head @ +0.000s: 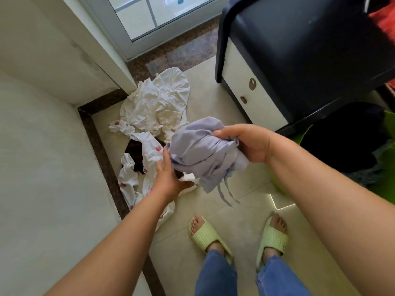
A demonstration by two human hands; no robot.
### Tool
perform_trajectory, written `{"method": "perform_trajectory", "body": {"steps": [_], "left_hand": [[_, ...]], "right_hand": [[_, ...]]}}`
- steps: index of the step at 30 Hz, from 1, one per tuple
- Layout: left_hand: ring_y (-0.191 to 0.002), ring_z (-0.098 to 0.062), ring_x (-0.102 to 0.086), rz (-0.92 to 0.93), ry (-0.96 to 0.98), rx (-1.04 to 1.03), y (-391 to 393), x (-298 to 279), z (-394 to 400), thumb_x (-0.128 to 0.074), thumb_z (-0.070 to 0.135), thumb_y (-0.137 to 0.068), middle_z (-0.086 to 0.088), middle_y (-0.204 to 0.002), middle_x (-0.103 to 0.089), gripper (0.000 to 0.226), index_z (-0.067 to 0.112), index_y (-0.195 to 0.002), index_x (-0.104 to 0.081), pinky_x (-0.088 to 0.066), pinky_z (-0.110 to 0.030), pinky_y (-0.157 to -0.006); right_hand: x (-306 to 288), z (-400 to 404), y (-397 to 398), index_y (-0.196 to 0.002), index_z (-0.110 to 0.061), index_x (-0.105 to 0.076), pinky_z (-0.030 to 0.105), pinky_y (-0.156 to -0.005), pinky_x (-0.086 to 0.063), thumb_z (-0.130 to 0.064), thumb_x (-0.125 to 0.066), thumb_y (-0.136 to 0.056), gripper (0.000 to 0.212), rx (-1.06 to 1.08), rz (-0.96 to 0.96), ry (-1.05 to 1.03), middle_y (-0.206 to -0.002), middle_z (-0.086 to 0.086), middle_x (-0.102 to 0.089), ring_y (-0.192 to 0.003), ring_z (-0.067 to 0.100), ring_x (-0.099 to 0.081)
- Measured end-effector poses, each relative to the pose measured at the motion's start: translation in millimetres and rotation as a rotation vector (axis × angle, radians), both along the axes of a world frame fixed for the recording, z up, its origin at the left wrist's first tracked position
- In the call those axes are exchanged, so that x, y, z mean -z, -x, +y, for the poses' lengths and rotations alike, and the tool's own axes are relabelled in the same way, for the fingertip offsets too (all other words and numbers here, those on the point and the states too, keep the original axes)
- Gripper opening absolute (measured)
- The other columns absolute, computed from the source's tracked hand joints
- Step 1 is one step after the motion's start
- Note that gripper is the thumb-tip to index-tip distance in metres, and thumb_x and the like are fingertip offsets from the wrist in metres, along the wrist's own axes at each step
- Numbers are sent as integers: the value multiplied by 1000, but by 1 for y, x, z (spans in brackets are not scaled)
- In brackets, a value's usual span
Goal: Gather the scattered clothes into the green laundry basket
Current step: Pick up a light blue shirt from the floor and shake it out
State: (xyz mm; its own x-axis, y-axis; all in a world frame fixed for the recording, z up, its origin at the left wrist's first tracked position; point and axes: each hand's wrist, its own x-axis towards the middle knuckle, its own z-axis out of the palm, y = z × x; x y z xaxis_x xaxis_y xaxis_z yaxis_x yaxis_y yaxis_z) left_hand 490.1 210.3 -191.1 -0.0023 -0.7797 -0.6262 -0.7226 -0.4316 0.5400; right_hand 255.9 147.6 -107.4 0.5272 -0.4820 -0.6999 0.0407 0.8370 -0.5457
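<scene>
My right hand (245,144) grips a crumpled pale lilac garment (201,152) in the air above the floor, thin straps dangling below it. My left hand (168,176) touches the bundle's lower left side, fingers fairly straight against the cloth. On the floor behind lie a cream-white garment (156,103), a white garment with red hearts (139,174) and a dark piece (136,155) between its folds. The green laundry basket (299,136) stands at the right, mostly hidden by my right arm, with dark clothes (346,135) inside.
A dark blue and white cabinet (288,60) stands at the upper right above the basket. A white wall and brown skirting (102,154) run along the left. A glass door (149,16) is at the top. My feet in green slippers (205,233) stand on the tiles.
</scene>
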Motion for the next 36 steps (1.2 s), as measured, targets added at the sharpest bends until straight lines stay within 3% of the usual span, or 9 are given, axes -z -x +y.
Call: {"method": "perform_trajectory", "body": {"steps": [3,8,11,16,19,27,30,32,36], "left_hand": [[-130,-25,-46,138,109,186,27,8,-21,-90,54,-45,-3,-145,-39,111,39,-140,-34,-43,-43,-105],[-70,-13,-59,466,-137,140,91,-37,-32,-69,9,-64,0,-74,-64,17,19,-76,-65,-50,-31,-71],[-64,-11,-63,655,-211,-178,118,-44,-30,-58,4,-67,-3,-71,-65,25,16,-88,-63,-49,-28,-65],[-103,-26,-65,1041,-213,-297,165,-68,-38,-52,3,-77,-14,-107,-68,43,6,-120,-61,-55,-35,-86],[-105,-30,-59,1099,-228,-249,219,-91,-37,-49,1,-76,-21,-110,-61,46,1,-121,-57,-50,-37,-86],[-88,-25,-66,1265,-430,-254,380,-128,-11,-51,3,-71,-16,-96,-66,38,-1,-107,-62,-56,-35,-81],[-91,-25,-67,1227,-387,-251,417,-119,-13,-50,1,-74,-14,-96,-69,38,2,-110,-62,-54,-38,-83],[-102,-31,-65,1048,-276,-252,430,-97,-19,-51,0,-76,-17,-110,-66,49,6,-124,-55,-51,-47,-92],[-98,-29,-62,199,-122,-26,447,-42,-21,-55,13,-82,-7,-119,-57,70,23,-146,-30,-56,-38,-71]], "right_hand": [[-5,0,22,-98,-5,-67,35,-81,-58,-23,-49,-88,27,188,-188,-82,-88,13,-70,-84,24,-69],[-4,15,63,-104,4,-70,42,-86,-57,-28,-47,-87,42,608,-373,-170,-103,20,-70,-94,31,-70],[0,27,97,-115,0,-67,40,-98,-50,-31,-50,-89,44,771,-362,-188,-115,17,-67,-106,28,-65],[25,54,146,-128,-8,-61,42,-99,-49,-15,-63,-81,47,881,-42,-324,-126,11,-63,-113,25,-62],[36,78,169,-100,-20,-72,48,-98,-42,-34,-56,-88,24,733,164,-350,-97,1,-72,-95,25,-63],[11,111,266,-124,3,-56,33,-78,-57,-6,-32,-101,34,1252,-351,146,-105,26,-66,-90,27,-72],[-7,121,325,-108,-4,-72,38,-74,-59,-25,-63,-78,38,1362,-239,138,-100,13,-73,-91,26,-72],[-2,129,358,-117,-7,-69,43,-89,-55,-32,-55,-86,42,1395,-158,102,-115,13,-69,-103,27,-68],[62,131,396,-136,-15,-51,46,-99,-48,-17,-59,-93,44,1355,379,-110,-132,12,-60,-111,28,-61]]}}
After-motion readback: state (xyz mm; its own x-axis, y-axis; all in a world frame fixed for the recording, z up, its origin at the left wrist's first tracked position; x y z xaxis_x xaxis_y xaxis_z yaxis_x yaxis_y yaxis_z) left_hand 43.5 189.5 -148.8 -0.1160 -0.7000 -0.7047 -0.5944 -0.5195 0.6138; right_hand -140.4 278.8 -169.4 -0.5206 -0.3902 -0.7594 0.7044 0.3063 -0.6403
